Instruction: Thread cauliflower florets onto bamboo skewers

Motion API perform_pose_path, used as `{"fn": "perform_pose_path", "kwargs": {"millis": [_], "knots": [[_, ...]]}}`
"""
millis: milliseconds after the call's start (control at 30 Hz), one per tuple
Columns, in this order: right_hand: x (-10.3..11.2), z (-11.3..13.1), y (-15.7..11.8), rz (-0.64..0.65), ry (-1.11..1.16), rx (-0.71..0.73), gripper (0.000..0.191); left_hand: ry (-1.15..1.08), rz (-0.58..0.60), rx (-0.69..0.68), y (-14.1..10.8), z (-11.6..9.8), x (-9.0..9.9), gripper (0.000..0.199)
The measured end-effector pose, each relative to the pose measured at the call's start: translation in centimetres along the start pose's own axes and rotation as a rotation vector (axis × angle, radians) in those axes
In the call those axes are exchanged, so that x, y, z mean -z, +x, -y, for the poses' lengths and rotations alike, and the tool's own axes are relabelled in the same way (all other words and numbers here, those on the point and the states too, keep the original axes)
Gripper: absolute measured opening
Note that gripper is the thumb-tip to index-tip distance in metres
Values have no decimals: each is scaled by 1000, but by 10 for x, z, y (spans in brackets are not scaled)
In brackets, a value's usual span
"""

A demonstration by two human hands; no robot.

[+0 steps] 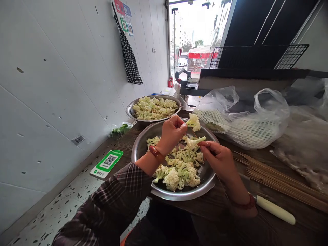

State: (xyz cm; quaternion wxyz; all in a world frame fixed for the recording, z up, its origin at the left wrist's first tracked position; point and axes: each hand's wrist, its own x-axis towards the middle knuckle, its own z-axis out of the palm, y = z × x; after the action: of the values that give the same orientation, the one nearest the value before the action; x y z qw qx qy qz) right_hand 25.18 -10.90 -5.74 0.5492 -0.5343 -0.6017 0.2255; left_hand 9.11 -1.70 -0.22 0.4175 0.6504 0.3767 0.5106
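My left hand point(171, 134) pinches the stem of a cauliflower floret point(194, 122) above the near metal bowl point(141, 153). Closed in a pinch lower and to the right, my right hand point(218, 158) grips a thin wooden skewer point(195, 134), whose upper part runs toward the held floret. Another floret point(196, 141) sits at the skewer by my right fingertips; whether it is fully threaded I cannot tell. Loose cauliflower pieces point(176, 174) lie in the bowl below both hands.
Behind stands a second metal bowl point(130, 111) heaped with cauliflower point(153, 106). Bare skewers point(271, 174) and a knife with a pale handle point(275, 209) lie at right, near plastic bags point(269, 116). A green QR-code sign point(107, 164) rests at the left table edge, beside the wall.
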Motion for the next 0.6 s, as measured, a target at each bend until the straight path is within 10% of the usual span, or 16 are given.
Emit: {"fn": "perform_pose_path", "kwargs": {"millis": [267, 600], "knots": [[0, 0, -1, -13, 1, 1, 23, 106, 8, -103, -2, -1, -1, 17], [0, 1, 0, -72, -27, 58, 25, -270, 213, 111, 0, 2, 2, 17]]}}
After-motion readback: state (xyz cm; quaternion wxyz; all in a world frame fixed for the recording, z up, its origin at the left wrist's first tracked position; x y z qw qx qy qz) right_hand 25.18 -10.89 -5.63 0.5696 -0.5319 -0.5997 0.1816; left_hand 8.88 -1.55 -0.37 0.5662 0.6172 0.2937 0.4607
